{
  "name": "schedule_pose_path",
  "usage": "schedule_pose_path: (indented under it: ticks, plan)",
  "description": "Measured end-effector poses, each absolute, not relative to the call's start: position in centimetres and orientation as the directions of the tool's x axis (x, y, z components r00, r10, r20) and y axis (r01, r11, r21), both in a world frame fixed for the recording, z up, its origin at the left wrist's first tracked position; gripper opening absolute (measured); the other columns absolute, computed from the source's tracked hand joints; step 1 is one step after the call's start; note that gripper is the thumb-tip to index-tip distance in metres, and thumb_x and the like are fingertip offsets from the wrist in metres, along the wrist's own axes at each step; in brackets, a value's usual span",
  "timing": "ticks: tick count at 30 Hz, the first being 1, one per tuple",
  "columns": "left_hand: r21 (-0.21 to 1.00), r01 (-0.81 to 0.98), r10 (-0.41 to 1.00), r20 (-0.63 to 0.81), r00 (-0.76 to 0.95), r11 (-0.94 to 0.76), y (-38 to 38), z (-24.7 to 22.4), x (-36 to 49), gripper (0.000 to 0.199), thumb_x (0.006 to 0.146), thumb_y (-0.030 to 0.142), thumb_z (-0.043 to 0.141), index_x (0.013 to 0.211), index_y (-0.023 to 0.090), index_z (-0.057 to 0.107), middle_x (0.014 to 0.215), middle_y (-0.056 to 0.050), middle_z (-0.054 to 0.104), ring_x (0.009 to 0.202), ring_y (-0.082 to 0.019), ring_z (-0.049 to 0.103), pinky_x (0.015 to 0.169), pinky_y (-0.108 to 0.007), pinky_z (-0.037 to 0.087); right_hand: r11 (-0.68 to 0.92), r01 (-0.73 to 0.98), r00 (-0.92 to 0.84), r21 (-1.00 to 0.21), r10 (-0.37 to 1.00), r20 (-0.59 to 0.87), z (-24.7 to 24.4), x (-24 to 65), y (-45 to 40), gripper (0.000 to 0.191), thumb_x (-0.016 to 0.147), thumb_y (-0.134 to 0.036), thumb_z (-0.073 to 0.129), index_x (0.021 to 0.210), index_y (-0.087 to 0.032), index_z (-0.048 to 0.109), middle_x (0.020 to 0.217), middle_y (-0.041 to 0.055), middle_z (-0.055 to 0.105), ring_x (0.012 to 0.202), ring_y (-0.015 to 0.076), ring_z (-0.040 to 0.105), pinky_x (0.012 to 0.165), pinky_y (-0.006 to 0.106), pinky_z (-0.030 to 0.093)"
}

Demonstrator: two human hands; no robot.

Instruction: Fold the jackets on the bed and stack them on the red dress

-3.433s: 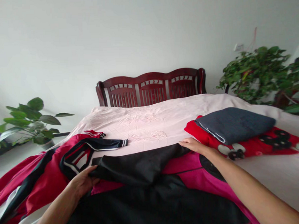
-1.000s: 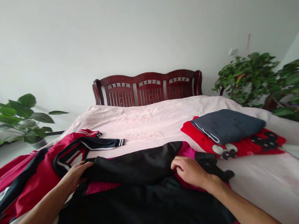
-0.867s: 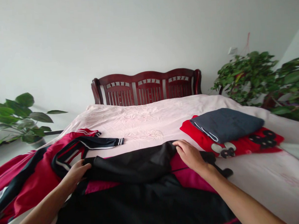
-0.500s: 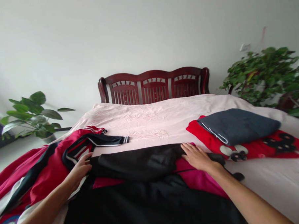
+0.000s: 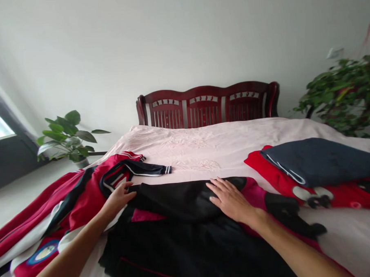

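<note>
Head view: black-and-magenta garment (image 5: 189, 236) is lying on the bed right in front of the wearer, running out past the bottom edge. Its black sleeve (image 5: 172, 200) is stretching crosswise over the upper part, magenta showing at both ends. Left hand (image 5: 121, 196) is reaching in from lower left and sitting at the sleeve's left end; thumb and fingers are curving loosely around that spot, can't tell if they're pinching cloth. Right hand (image 5: 230, 197) is lying palm down on the sleeve's right part, fingers extended and slightly spread, gripping nothing. Left of the left hand, a red-and-navy garment (image 5: 86, 189) with white parts is lying unfolded and rumpled, its dark sleeve with white cuff bands (image 5: 149, 168) pointing right; a round blue-rimmed patch (image 5: 43, 251) is showing near its lower end. Right of the right hand, a folded dark blue-grey garment (image 5: 321, 161) is resting on a red garment (image 5: 350, 198) with eye-like motifs, the pair running to the right edge. Everything is sitting on a pale pink bedsheet (image 5: 200, 148). Behind, a dark red wooden headboard (image 5: 203, 107) is standing against the wall, leafy plants flanking it: left plant (image 5: 66, 133), right plant (image 5: 345, 96).
</note>
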State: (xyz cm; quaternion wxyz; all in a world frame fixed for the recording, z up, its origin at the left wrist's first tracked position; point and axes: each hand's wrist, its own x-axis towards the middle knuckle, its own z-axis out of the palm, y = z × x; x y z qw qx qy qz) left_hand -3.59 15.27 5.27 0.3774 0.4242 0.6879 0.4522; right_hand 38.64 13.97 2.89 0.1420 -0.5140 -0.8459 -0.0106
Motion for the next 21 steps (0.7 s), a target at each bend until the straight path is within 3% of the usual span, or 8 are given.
schedule_pose_path:
  ticks: [3, 6, 8, 10, 13, 15, 18, 21]
  plan:
    - [0.960, 0.192, 0.940, -0.137, -0.314, 0.204, 14.8, 5.9, -3.2, 0.062, 0.052, 0.018, 0.085, 0.111, 0.013, 0.066, 0.065, 0.002, 0.062, 0.052, -0.015, 0.054, 0.048, -0.022, 0.034, 0.345, 0.928, -0.339, -0.141, 0.939, 0.061, 1.5, 38.8, 14.5, 0.059, 0.099, -0.050, 0.039, 0.150, -0.022, 0.043, 0.157, 0.0131, 0.040, 0.147, 0.0329, 0.031, 0.115, 0.055, 0.031]
    - [0.973, 0.182, 0.947, -0.084, -0.309, 0.146, 14.5, 6.2, -3.8, 0.054, 0.059, 0.020, 0.078, 0.112, 0.017, 0.069, 0.059, 0.004, 0.058, 0.047, -0.011, 0.047, 0.045, -0.019, 0.030, 0.285, 0.951, -0.287, -0.123, 0.958, -0.003, 0.8, 39.1, 14.5, 0.065, 0.098, -0.055, 0.036, 0.154, -0.021, 0.036, 0.160, 0.0141, 0.032, 0.149, 0.0359, 0.024, 0.116, 0.057, 0.027]
    - [0.969, 0.236, 0.952, -0.002, -0.305, 0.077, 14.4, 5.7, -4.6, 0.044, 0.065, 0.021, 0.070, 0.109, 0.021, 0.070, 0.059, 0.005, 0.058, 0.049, -0.011, 0.047, 0.048, -0.019, 0.033, 0.257, 0.959, -0.259, -0.118, 0.966, -0.002, 0.8, 39.0, 14.3, 0.068, 0.098, -0.057, 0.036, 0.155, -0.020, 0.034, 0.161, 0.0151, 0.030, 0.149, 0.0384, 0.022, 0.115, 0.060, 0.025]
    - [0.914, 0.401, 0.964, 0.049, -0.263, 0.062, 14.5, 4.7, -5.5, 0.034, 0.066, 0.019, 0.066, 0.099, 0.022, 0.073, 0.063, 0.003, 0.061, 0.057, -0.014, 0.054, 0.054, -0.021, 0.040, 0.237, 0.963, -0.239, -0.125, 0.971, -0.001, 0.9, 39.0, 14.2, 0.069, 0.097, -0.058, 0.037, 0.155, -0.021, 0.034, 0.161, 0.0155, 0.030, 0.148, 0.0397, 0.023, 0.115, 0.061, 0.025]
    - [0.660, 0.740, 0.975, 0.049, -0.218, 0.132, 14.3, 3.8, -6.5, 0.028, 0.065, 0.019, 0.067, 0.091, 0.024, 0.075, 0.070, -0.001, 0.067, 0.070, -0.022, 0.063, 0.065, -0.026, 0.047, 0.229, 0.964, -0.234, -0.139, 0.972, -0.022, 1.2, 39.1, 14.2, 0.070, 0.096, -0.060, 0.037, 0.155, -0.022, 0.035, 0.162, 0.0144, 0.029, 0.149, 0.0393, 0.021, 0.116, 0.061, 0.023]
    - [0.451, 0.886, 0.961, 0.182, -0.210, 0.108, 14.0, 3.9, -6.5, 0.032, 0.071, 0.025, 0.066, 0.102, 0.026, 0.075, 0.092, -0.005, 0.072, 0.089, -0.028, 0.067, 0.080, -0.034, 0.050, 0.221, 0.963, -0.232, -0.157, 0.971, -0.053, 1.4, 39.2, 14.4, 0.070, 0.096, -0.063, 0.034, 0.155, -0.024, 0.034, 0.162, 0.0128, 0.027, 0.150, 0.0375, 0.020, 0.117, 0.060, 0.023]
    - [0.212, 0.965, 0.917, 0.394, 0.060, -0.154, 13.4, 4.2, -5.4, 0.041, 0.088, 0.034, 0.054, 0.126, 0.028, 0.067, 0.137, -0.008, 0.061, 0.127, -0.031, 0.054, 0.108, -0.043, 0.041, 0.225, 0.957, -0.242, -0.182, 0.967, -0.078, 1.3, 39.5, 14.8, 0.068, 0.098, -0.062, 0.027, 0.155, -0.026, 0.034, 0.163, 0.0101, 0.027, 0.150, 0.0334, 0.021, 0.118, 0.055, 0.024]
    - [0.038, 0.901, 0.868, 0.290, 0.403, -0.432, 12.8, 2.7, -3.7, 0.048, 0.096, 0.043, 0.045, 0.141, 0.031, 0.055, 0.153, -0.004, 0.049, 0.144, -0.029, 0.038, 0.117, -0.047, 0.033, 0.266, 0.950, -0.276, -0.162, 0.960, -0.046, 1.1, 40.2, 15.0, 0.064, 0.099, -0.057, 0.028, 0.152, -0.024, 0.040, 0.163, 0.0091, 0.028, 0.151, 0.0304, 0.020, 0.120, 0.051, 0.020]
